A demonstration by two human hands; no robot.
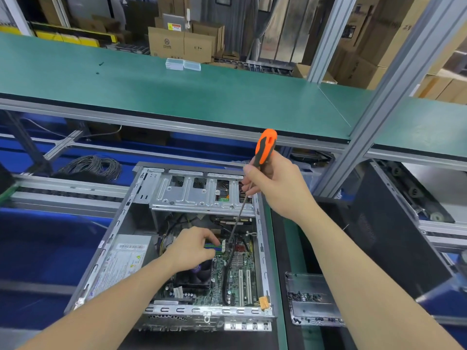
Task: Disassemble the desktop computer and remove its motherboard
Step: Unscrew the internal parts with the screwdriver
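An open desktop case (262, 251) lies on its side in front of me. Inside it sits the green motherboard (240, 276) with a black CPU fan (199, 274). A silver drive cage (192, 195) spans the far end. My right hand (275, 188) grips an orange-and-black screwdriver (264, 147); its long shaft slants down and its tip meets the board near the white memory-slot clips (223, 245). My left hand (194, 246) reaches into the case with fingers curled over the coloured memory slots; I cannot make out whether it holds anything.
A grey power supply (123, 258) fills the case's left side. A metal tray (310, 299) with small screws lies right of the case, and a black case panel (389, 238) beyond it. A coil of cable (93, 168) lies far left. A green shelf (177, 92) runs above.
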